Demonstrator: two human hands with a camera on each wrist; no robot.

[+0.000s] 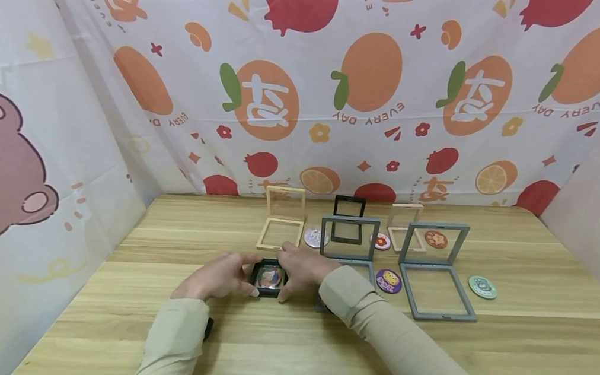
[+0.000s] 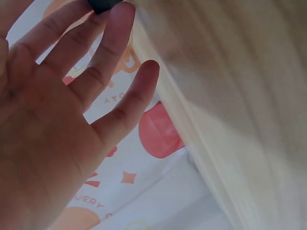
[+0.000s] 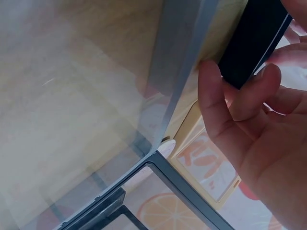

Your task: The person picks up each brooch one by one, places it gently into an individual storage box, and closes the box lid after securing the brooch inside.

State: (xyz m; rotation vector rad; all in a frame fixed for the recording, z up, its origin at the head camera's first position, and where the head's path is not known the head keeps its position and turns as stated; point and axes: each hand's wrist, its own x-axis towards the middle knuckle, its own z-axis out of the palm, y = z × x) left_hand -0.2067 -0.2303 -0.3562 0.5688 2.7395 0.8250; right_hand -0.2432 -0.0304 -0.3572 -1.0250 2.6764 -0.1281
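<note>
A small black display frame [image 1: 269,292] with a round badge [image 1: 269,277] behind its clear film lies closed on the table. My left hand [image 1: 217,278] grips its left side, thumb at the near corner and fingers at the far one. On the opposite side my right hand [image 1: 303,267] holds the frame's edge between thumb and fingers. In the left wrist view a dark corner of the frame shows at the fingertips [image 2: 122,19]. The right wrist view has the frame's black side [image 3: 256,43] between the right hand's fingers.
Behind the hands stands an open wooden-coloured frame [image 1: 280,219]. To the right are open grey frames [image 1: 435,265], a black one [image 1: 347,225] and a pale one [image 1: 406,226]. Round badges lie among them, including a purple one [image 1: 388,281] and a green one [image 1: 482,286]. Printed cloth hangs behind.
</note>
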